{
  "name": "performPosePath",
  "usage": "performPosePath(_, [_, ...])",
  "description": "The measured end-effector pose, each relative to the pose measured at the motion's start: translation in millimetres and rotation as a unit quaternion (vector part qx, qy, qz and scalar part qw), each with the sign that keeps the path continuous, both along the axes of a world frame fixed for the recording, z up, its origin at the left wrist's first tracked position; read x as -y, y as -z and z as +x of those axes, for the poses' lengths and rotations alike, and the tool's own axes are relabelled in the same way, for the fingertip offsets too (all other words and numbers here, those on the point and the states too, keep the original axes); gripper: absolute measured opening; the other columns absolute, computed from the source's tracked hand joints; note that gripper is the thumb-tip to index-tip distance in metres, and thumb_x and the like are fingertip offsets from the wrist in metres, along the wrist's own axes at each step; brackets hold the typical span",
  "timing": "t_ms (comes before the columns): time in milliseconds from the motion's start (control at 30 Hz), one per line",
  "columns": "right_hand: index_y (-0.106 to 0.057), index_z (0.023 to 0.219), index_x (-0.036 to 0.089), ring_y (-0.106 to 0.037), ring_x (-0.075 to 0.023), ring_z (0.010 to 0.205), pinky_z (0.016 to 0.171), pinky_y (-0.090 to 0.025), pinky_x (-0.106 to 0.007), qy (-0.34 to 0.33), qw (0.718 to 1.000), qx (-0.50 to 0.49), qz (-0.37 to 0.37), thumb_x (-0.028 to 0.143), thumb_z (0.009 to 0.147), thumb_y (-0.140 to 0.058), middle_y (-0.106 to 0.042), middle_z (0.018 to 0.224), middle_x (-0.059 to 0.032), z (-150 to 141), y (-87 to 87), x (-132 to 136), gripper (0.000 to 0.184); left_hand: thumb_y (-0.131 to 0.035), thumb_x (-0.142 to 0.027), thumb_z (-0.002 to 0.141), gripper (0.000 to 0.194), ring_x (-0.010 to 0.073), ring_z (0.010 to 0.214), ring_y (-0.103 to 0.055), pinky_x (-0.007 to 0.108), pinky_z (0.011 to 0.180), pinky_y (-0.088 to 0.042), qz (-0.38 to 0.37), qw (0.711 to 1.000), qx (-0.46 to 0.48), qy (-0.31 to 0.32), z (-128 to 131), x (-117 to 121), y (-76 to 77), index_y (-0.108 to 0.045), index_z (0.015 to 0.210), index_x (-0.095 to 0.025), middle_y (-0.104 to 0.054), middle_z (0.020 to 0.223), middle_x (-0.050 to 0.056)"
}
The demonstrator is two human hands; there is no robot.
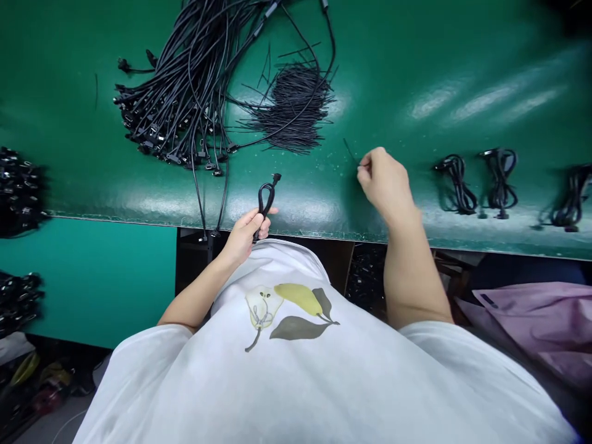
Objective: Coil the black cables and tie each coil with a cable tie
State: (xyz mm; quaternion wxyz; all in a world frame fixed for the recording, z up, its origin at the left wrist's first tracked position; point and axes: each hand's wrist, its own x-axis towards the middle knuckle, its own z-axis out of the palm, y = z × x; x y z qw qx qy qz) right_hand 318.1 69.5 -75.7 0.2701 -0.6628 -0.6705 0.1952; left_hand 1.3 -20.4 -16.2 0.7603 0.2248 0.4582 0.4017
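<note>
My left hand [250,233] is closed around a coiled black cable [266,198] near the table's front edge; a loop and an angled plug stick out above the fingers. Over the table to the right, my right hand [385,182] pinches one end of a thin black twist tie [350,152], whose free end points up and left. Between and beyond the hands lies a heap of similar black ties [300,105]. To its left spreads a large bunch of loose black cables [194,80], with their plugs toward me.
Bundled cables [499,179] lie in a row at the right of the green table [393,74]. Two cable ends hang over the front edge left of my left hand. More dark cable piles [21,191] sit at the far left. Pink cloth [541,320] is at the lower right.
</note>
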Motion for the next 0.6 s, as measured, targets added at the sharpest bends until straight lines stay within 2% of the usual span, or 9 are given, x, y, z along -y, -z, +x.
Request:
performPosePath(67, [-0.062, 0.097, 0.022, -0.053, -0.0192, 0.077, 0.077, -0.039, -0.036, 0.02, 0.998, -0.055, 0.025, 0.014, 0.088, -0.054, -0.064, 0.089, -0.0077, -15.7, -6.1, 31.2, 0.015, -0.078, -0.043, 0.077, 0.044, 0.0058, 0.056, -0.038, 0.02, 0.053, -0.031, -0.011, 0.999, 0.023, 0.026, 4.5, -0.1, -1.1, -0.07, 0.107, -0.012, -0.044, 0.065, -0.004])
performPosePath(100, [-0.064, 0.099, 0.023, -0.056, -0.0205, 0.081, 0.078, -0.041, -0.036, 0.002, 0.997, -0.074, 0.029, 0.017, 0.09, -0.053, -0.066, 0.092, -0.0078, -29.2, -9.7, 45.4, 0.015, -0.079, -0.043, 0.076, 0.048, 0.0057, 0.056, -0.037, 0.02, 0.053, -0.03, -0.016, 0.998, 0.037, 0.044, 7.4, -0.5, -1.3, -0.069, 0.111, -0.012, -0.043, 0.064, -0.005])
performPosePath(200, [-0.066, 0.098, 0.023, -0.062, -0.0208, 0.086, 0.077, -0.047, -0.035, -0.15, 0.982, -0.11, 0.014, 0.024, 0.095, -0.052, -0.068, 0.094, -0.0062, -80.5, -23.8, 77.7, 0.014, -0.079, -0.046, 0.075, 0.058, 0.006, 0.055, -0.036, 0.02, 0.053, -0.029, -0.024, 0.994, 0.06, 0.086, 14.9, -1.6, 1.1, -0.065, 0.122, -0.015, -0.043, 0.064, -0.005])
performPosePath(267, [-0.066, 0.099, 0.021, -0.062, -0.0191, 0.083, 0.074, -0.049, -0.033, -0.233, 0.968, -0.092, 0.029, 0.024, 0.098, -0.047, -0.068, 0.091, -0.0067, -109.5, -34.0, 87.6, 0.019, -0.077, -0.047, 0.077, 0.057, 0.0066, 0.056, -0.037, 0.021, 0.055, -0.03, -0.01, 0.996, 0.043, 0.082, 16.3, -1.8, 5.0, -0.064, 0.124, -0.017, -0.044, 0.065, -0.005])
performPosePath(333, [-0.067, 0.097, 0.019, -0.06, -0.019, 0.077, 0.07, -0.047, -0.033, -0.269, 0.96, -0.009, 0.071, 0.023, 0.1, -0.042, -0.067, 0.085, -0.008, -126.2, -42.6, 88.2, 0.025, -0.074, -0.048, 0.079, 0.052, 0.0072, 0.057, -0.038, 0.022, 0.056, -0.031, 0.027, 0.997, -0.005, 0.065, 14.4, -1.5, 9.8, -0.065, 0.12, -0.016, -0.046, 0.066, -0.005])
performPosePath(400, [-0.068, 0.093, 0.018, -0.059, -0.0204, 0.074, 0.067, -0.044, -0.036, -0.306, 0.941, 0.087, 0.119, 0.022, 0.101, -0.038, -0.067, 0.082, -0.0093, -132.0, -49.2, 81.8, 0.031, -0.071, -0.048, 0.082, 0.046, 0.0077, 0.058, -0.039, 0.022, 0.057, -0.032, 0.075, 0.993, -0.07, 0.056, 10.5, -1.1, 14.8, -0.067, 0.113, -0.015, -0.047, 0.066, -0.004])
performPosePath(500, [-0.069, 0.103, 0.019, -0.062, -0.0225, 0.092, 0.077, -0.045, -0.04, -0.418, 0.882, 0.131, 0.174, 0.018, 0.101, -0.034, -0.071, 0.103, -0.0101, -133.7, -57.4, 66.4, 0.035, -0.069, -0.046, 0.084, 0.033, 0.0087, 0.058, -0.039, 0.024, 0.057, -0.031, 0.113, 0.978, -0.16, 0.067, 4.3, -1.4, 20.7, -0.069, 0.096, -0.015, -0.047, 0.062, -0.005])
performPosePath(567, [-0.068, 0.109, 0.02, -0.06, -0.0228, 0.107, 0.086, -0.046, -0.041, -0.48, 0.844, 0.137, 0.197, 0.016, 0.102, -0.032, -0.068, 0.118, -0.0091, -136.0, -62.7, 57.4, 0.036, -0.069, -0.043, 0.084, 0.029, 0.0089, 0.057, -0.038, 0.025, 0.056, -0.031, 0.113, 0.973, -0.186, 0.079, 1.1, -1.8, 22.8, -0.067, 0.085, -0.015, -0.046, 0.057, -0.005])
performPosePath(600, [-0.068, 0.107, 0.019, -0.06, -0.023, 0.107, 0.086, -0.046, -0.041, -0.498, 0.83, 0.148, 0.203, 0.016, 0.102, -0.032, -0.068, 0.118, -0.0095, -137.6, -65.4, 54.2, 0.037, -0.07, -0.043, 0.084, 0.028, 0.0088, 0.056, -0.037, 0.025, 0.056, -0.031, 0.109, 0.974, -0.182, 0.082, -0.1, -1.7, 23.2, -0.066, 0.083, -0.015, -0.045, 0.056, -0.005])
